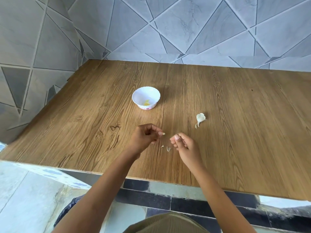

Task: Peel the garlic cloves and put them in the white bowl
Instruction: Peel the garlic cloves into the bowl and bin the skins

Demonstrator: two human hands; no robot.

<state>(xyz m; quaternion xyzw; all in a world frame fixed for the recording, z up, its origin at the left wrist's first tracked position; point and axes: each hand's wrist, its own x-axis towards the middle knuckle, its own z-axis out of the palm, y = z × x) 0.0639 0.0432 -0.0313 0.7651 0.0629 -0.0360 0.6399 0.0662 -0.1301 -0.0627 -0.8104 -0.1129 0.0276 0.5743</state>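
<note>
Left hand (144, 137) is pinching a garlic clove (162, 133); right hand (183, 145) is curling, its hold unclear. White bowl (146, 94) is sitting at twelve o'clock, its pink print unreadable; unpeeled clove (200, 118) is lying at two.

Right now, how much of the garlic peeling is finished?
Peeled yellowish garlic lies in the white bowl. The left hand pinches a small pale piece above skin scraps on the wooden table. One unpeeled clove waits at the right.
</note>
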